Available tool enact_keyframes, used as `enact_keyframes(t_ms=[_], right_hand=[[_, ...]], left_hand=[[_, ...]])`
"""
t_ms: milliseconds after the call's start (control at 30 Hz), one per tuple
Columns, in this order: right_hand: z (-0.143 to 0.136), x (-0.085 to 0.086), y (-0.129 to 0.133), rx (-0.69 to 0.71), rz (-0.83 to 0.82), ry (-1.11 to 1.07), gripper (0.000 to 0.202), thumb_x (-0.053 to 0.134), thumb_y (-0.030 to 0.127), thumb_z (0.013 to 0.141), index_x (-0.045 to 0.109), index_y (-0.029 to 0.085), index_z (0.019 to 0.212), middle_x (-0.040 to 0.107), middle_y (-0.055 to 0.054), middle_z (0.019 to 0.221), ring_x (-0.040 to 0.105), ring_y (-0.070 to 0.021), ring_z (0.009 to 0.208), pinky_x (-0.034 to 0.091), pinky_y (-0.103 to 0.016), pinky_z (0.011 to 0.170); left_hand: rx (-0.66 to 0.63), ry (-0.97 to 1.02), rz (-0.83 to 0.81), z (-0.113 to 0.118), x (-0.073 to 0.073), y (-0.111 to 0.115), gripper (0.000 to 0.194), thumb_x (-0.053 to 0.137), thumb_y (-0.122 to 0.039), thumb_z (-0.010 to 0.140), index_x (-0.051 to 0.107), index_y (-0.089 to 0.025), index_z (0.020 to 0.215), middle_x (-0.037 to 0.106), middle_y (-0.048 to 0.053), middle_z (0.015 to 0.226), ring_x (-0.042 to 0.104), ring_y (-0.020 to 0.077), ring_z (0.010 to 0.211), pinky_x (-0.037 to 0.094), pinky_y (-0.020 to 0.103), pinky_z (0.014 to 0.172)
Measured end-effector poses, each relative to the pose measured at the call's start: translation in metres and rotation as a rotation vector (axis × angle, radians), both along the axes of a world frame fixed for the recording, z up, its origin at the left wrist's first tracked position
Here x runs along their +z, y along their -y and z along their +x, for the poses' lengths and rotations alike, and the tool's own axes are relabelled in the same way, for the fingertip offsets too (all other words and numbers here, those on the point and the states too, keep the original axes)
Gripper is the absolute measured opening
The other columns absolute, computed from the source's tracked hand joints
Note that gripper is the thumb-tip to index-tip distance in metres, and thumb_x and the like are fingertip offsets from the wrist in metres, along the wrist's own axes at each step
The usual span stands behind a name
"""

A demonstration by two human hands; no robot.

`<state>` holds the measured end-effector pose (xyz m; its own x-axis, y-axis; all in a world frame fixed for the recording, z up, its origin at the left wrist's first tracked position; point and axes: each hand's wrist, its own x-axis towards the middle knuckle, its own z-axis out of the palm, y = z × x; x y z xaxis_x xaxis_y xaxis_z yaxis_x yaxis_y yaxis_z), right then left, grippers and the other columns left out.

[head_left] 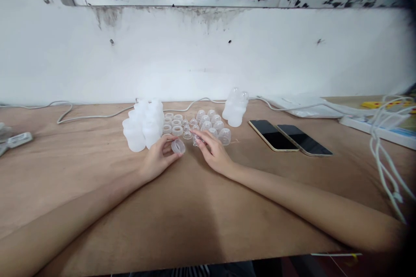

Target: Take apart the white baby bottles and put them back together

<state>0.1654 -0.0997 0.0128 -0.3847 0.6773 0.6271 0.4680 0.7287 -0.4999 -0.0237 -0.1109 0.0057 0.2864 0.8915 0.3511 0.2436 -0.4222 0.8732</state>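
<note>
Tilted in the fingers of my left hand (160,158) is a translucent bottle collar ring (178,146), its opening facing right. My right hand (214,152) has its thumb and fingers closed round a clear bottle nipple (196,140) at the front of the nipple group; the fingers partly cover it. Several more clear nipples (186,135) stand on the table just behind. To their left are rows of collar rings (177,130). Clear domed caps (224,136) are lined up to their right, close to my right hand.
White bottles (143,127) cluster left of the rings. Capped bottles (234,110) stand at the back right. Two phones (273,135) lie on the wooden table (182,220) at right, near a power strip (383,132) and tangled cables (378,147). A white cord (87,117) runs along the wall.
</note>
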Motion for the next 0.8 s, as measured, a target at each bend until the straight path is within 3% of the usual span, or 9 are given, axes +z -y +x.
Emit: enact_keyframes(t_ms=[133, 233, 333, 467, 700, 800], right_hand=[[-0.0006, -0.0014, -0.0008, 0.068, -0.023, 0.086, 0.034, 0.027, 0.024, 0.087, 0.038, 0.02, 0.119, 0.053, -0.007, 0.1, 0.049, -0.0165, 0.092, 0.038, -0.034, 0.081], [-0.0011, -0.0032, -0.0011, 0.13, -0.107, 0.162, 0.033, 0.034, 0.028, 0.085, 0.033, 0.016, 0.116, 0.054, -0.004, 0.081, 0.051, -0.0139, 0.071, 0.041, -0.03, 0.068], [-0.0013, -0.0042, -0.0013, 0.145, -0.154, 0.123, 0.026, 0.043, 0.031, 0.081, 0.038, 0.016, 0.101, 0.048, 0.001, 0.068, 0.044, -0.0103, 0.057, 0.039, -0.024, 0.057], [-0.0014, -0.0039, -0.0017, 0.139, -0.108, 0.083, 0.017, 0.048, 0.03, 0.079, 0.046, 0.018, 0.09, 0.048, 0.0, 0.071, 0.046, -0.0102, 0.064, 0.039, -0.022, 0.058], [-0.0023, -0.0012, -0.0003, 0.169, -0.017, 0.084, 0.015, 0.043, 0.026, 0.082, 0.052, 0.018, 0.092, 0.051, -0.002, 0.078, 0.045, -0.0092, 0.062, 0.04, -0.023, 0.061], [-0.0025, -0.0014, -0.0004, 0.161, -0.011, 0.108, 0.016, 0.042, 0.025, 0.083, 0.052, 0.018, 0.092, 0.051, -0.003, 0.082, 0.047, -0.0099, 0.064, 0.041, -0.024, 0.065]], left_hand=[[0.087, -0.155, 0.121, -0.0006, 0.0038, 0.0015, 0.036, 0.058, -0.028, 0.069, 0.048, -0.016, 0.101, 0.053, 0.007, 0.106, 0.052, 0.0185, 0.096, 0.046, 0.034, 0.081], [0.018, -0.163, 0.144, -0.0013, 0.0039, 0.0023, 0.037, 0.058, -0.025, 0.07, 0.047, -0.017, 0.105, 0.052, 0.007, 0.108, 0.054, 0.016, 0.092, 0.047, 0.032, 0.079], [-0.037, -0.195, 0.154, -0.002, 0.0016, 0.0025, 0.041, 0.058, -0.024, 0.07, 0.046, -0.018, 0.109, 0.052, 0.007, 0.11, 0.055, 0.0149, 0.088, 0.046, 0.033, 0.081], [-0.028, -0.219, 0.183, -0.0029, -0.0022, 0.0004, 0.041, 0.059, -0.025, 0.07, 0.047, -0.019, 0.108, 0.053, 0.007, 0.109, 0.054, 0.0179, 0.095, 0.045, 0.037, 0.084], [0.03, -0.26, 0.226, -0.0036, -0.0034, -0.0023, 0.041, 0.059, -0.025, 0.069, 0.048, -0.019, 0.108, 0.055, 0.005, 0.106, 0.053, 0.0166, 0.095, 0.043, 0.036, 0.087], [-0.014, -0.264, 0.24, -0.0018, -0.0009, -0.0002, 0.04, 0.058, -0.024, 0.071, 0.048, -0.018, 0.108, 0.055, 0.006, 0.107, 0.052, 0.0173, 0.097, 0.042, 0.037, 0.088]])
